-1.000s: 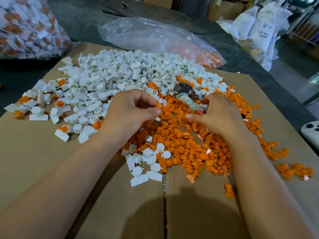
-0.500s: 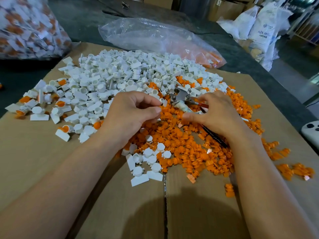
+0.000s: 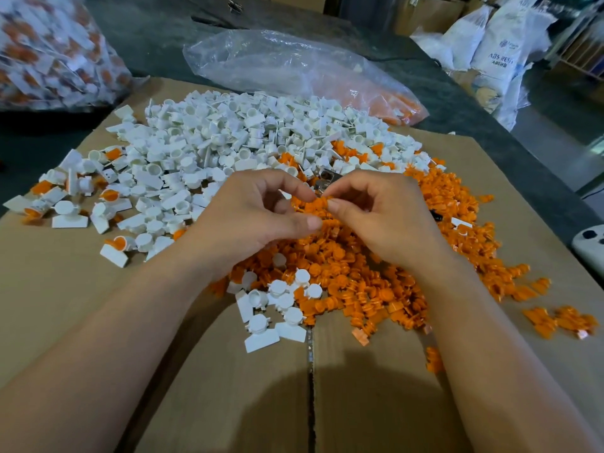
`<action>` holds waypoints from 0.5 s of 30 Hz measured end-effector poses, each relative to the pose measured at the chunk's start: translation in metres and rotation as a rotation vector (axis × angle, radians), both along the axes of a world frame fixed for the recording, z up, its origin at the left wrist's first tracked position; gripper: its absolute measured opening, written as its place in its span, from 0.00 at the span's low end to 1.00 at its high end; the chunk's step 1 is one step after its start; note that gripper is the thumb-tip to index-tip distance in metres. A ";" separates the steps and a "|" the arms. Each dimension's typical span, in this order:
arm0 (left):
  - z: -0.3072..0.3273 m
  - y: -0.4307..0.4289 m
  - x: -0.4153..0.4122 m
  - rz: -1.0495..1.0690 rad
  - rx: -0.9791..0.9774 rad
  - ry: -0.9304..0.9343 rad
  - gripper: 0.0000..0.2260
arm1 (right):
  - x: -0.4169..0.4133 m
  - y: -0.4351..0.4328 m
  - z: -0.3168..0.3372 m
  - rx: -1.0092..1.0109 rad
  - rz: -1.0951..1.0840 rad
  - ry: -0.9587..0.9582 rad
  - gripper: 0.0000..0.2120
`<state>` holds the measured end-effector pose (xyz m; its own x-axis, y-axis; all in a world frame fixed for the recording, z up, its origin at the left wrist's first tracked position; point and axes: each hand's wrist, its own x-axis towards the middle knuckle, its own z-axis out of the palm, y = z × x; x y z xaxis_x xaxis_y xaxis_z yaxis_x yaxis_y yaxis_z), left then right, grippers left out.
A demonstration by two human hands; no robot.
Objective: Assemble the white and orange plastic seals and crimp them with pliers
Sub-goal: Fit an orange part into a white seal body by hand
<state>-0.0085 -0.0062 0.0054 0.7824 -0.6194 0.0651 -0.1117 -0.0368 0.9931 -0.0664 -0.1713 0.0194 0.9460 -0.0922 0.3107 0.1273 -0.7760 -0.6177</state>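
From the head view, both your forearms reach in over the cardboard (image 3: 98,305) and your hands meet above the far edge of the orange pile (image 3: 359,279). Your left hand (image 3: 258,220) is curled, forefinger and thumb drawn in narrow, and your right hand (image 3: 382,217) is curled the same way opposite it. The fingertips of both close on one small orange piece (image 3: 315,202) held between them. You cannot tell from here whether it is lifted off the pile or still touching it, nor whether a white part is hidden in your left palm. Just beyond the orange pile's far edge, right behind your fingertips, the metal head of the pliers (image 3: 327,177) lies where orange parts meet white; neither hand is on it. The white pile (image 3: 228,142) spreads beyond and to the left of the orange pile, touching it along that border. A small cluster of white parts (image 3: 277,305) sits against the orange pile's near-left edge. Well left of the orange pile, past the white one, a few joined white-and-orange seals (image 3: 112,194) lie scattered. Stray orange parts (image 3: 562,322) lie to its right. Far beyond the orange pile rests a clear plastic bag (image 3: 294,70), and far to the upper left a full bag of seals (image 3: 42,50). A white device (image 3: 591,246) shows at the frame's right edge.
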 end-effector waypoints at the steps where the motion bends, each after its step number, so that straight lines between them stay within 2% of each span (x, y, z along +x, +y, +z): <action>1: 0.002 0.002 0.001 -0.065 0.045 -0.018 0.17 | 0.000 -0.001 0.001 -0.001 -0.016 0.000 0.07; 6: 0.001 0.008 0.003 -0.215 0.175 -0.057 0.29 | 0.000 -0.002 0.001 -0.045 -0.063 0.026 0.07; 10: -0.002 0.007 0.002 -0.274 0.273 -0.086 0.34 | 0.002 -0.010 0.002 -0.029 -0.151 -0.006 0.08; 12: -0.003 0.006 0.002 -0.280 0.341 -0.158 0.30 | 0.002 -0.014 0.003 -0.009 -0.187 -0.020 0.08; 15: -0.004 0.004 -0.002 -0.272 0.409 -0.291 0.19 | 0.002 -0.015 0.003 -0.006 -0.205 -0.018 0.07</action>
